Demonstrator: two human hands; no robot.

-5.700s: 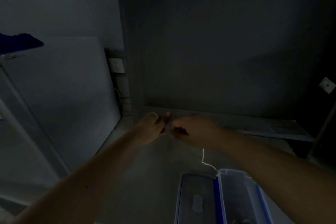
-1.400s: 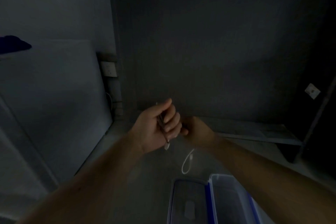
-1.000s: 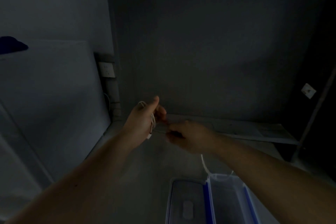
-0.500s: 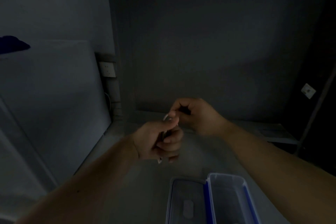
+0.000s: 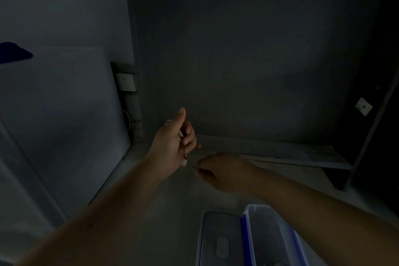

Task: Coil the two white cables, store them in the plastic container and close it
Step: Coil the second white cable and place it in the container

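Head view, very dim: a dark panel (image 5: 259,60) stands along the far edge of the bench (image 5: 172,201) and turns a corner at the far left. A pale board (image 5: 64,103) leans just beyond the bench's left edge.

The plastic container (image 5: 272,242) sits at the near edge of the bench, right of centre, and is open. Its clear lid (image 5: 218,233) lies flat on its left side, joined along a blue strip. What lies inside the container cannot be made out in the gloom. A flat grey sheet (image 5: 302,154) lies along the far right edge of the bench, against the dark panel.

Both hands are raised above the middle of the bench, beyond the container. The left hand (image 5: 172,144) has its thumb up and its fingers curled round a gathered white cable (image 5: 181,135), grasping it in the palm. The right hand (image 5: 224,171) is lower and just to the right, its fingertips pinching a thin strand of the same cable that runs across from the left hand. The two hands are near each other but apart.

A wall socket (image 5: 127,81) sits in the gap between the board and the panel. A white connector (image 5: 184,163) hangs below the left palm. Only this one cable is visible.
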